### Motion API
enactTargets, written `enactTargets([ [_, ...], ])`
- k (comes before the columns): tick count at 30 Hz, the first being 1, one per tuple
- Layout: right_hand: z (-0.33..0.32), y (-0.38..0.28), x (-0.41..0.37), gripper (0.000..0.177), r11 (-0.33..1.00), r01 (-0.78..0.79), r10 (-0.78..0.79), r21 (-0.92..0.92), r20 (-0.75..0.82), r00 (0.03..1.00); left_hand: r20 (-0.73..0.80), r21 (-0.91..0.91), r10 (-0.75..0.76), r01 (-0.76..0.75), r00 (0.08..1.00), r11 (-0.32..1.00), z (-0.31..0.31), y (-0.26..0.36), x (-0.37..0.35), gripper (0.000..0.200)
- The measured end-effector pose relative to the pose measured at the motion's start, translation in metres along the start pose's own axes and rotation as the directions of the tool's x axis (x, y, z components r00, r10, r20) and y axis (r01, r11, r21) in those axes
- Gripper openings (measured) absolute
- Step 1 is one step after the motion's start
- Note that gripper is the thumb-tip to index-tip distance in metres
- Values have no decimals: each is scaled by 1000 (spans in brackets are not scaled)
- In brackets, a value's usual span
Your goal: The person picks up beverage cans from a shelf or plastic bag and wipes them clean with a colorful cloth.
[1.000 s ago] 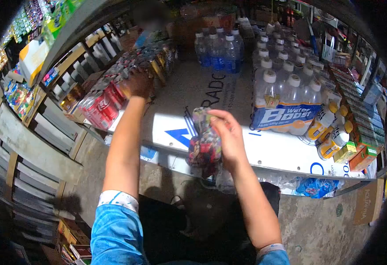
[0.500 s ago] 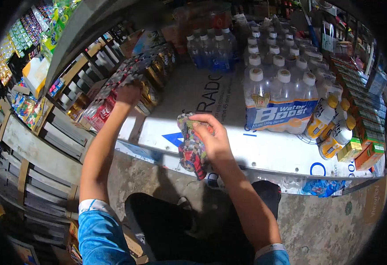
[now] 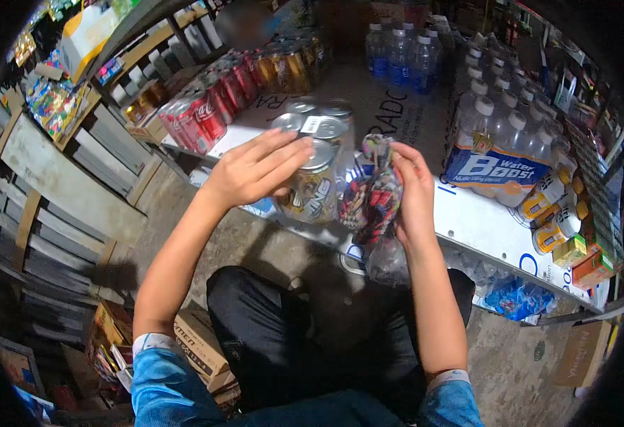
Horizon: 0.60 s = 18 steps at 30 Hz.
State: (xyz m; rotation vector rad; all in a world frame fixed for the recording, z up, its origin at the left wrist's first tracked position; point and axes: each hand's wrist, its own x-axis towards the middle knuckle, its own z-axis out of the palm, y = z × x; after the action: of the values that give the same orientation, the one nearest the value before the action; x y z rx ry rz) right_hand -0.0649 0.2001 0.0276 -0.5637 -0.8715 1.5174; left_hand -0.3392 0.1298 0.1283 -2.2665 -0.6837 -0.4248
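A plastic-wrapped pack of gold drink cans [image 3: 310, 191] is lifted in front of the shelf's edge, its silver lids facing up. My left hand [image 3: 251, 171] grips the pack from the left, with fingers laid across the lids. On the other side, my right hand [image 3: 414, 196] has its fingers closed on a crumpled multicoloured cloth [image 3: 377, 196]. The cloth hangs against or very close to the pack's right side; contact is hard to make out. My left thumb is mostly hidden behind the cans.
Red cola cans [image 3: 194, 121] and more gold cans [image 3: 287, 67] line the shelf's left side. Packed Water Boost bottles [image 3: 500, 167], orange-labelled bottles [image 3: 557, 231] and small boxes [image 3: 589, 267] stand right. Blue-tinted bottles [image 3: 399, 57] are behind. A slatted rack [image 3: 66, 178] borders the left.
My left hand has come from the can rows toward the middle, bringing a pack of gold cans. My right hand has moved right with the cloth, beside the pack. The view has shifted.
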Motion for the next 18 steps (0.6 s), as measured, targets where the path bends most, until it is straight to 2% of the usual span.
enactTargets([
  [3, 4, -4, -2, 22, 1000, 6, -6, 25, -30, 1000, -81, -52, -25, 21, 996, 998, 12, -5, -11, 58],
  [4, 4, -6, -3, 23, 999, 23, -21, 32, -55, 998, -82, -104, -94, 85, 992, 991, 16, -6, -18, 60],
  [5, 3, -8, -4, 23, 1000, 20, -19, 22, -51, 999, -73, -132, -125, 115, 990, 985, 18, -7, -25, 45],
  [7, 2, -13, -4, 24, 997, 42, -35, 69, -89, 995, -76, -134, -266, 254, 961, 958, 19, 6, -34, 48],
  [8, 4, -15, -4, 24, 996, 73, -65, 58, -122, 990, -79, -139, -271, 259, 959, 956, 22, 17, -38, 48],
  [9, 1, -16, -2, 27, 997, 71, -65, 30, -180, 982, -170, -229, -492, 451, 854, 862, 24, 32, -38, 55],
  [10, -1, -21, 0, 28, 995, 51, -38, 84, -149, 988, -231, -336, -686, 605, 690, 722, 26, 47, -37, 62],
  [11, -5, -26, 4, 28, 991, 30, -15, 133, -118, 993, -243, -356, -770, 684, 590, 637, 31, 61, -37, 80],
  [12, -9, -32, 11, 28, 982, 24, -15, 185, -54, 998, -181, -488, -866, 722, 466, 491, 32, 80, -32, 92],
  [13, 7, -44, 12, 27, 977, 117, -91, 180, -144, 985, -102, -605, -935, 725, 339, 329, 33, 98, -24, 105],
  [14, 27, -58, 15, 28, 974, 206, -186, 94, -188, 964, -31, -662, -945, 701, 326, 264, 36, 111, -13, 124],
  [15, 52, -70, 16, 30, 957, 289, -280, 6, -222, 934, -35, -558, -952, 784, 303, 270, 37, 127, 2, 130],
  [17, 110, -79, 7, 34, 883, 470, -468, -1, -80, 880, -113, -446, -964, 855, 239, 264, 53, 135, 18, 142],
  [18, 121, -72, 14, 36, 778, 602, -586, -179, 138, 798, -92, -460, -976, 861, 199, 219, 58, 132, 19, 149],
])
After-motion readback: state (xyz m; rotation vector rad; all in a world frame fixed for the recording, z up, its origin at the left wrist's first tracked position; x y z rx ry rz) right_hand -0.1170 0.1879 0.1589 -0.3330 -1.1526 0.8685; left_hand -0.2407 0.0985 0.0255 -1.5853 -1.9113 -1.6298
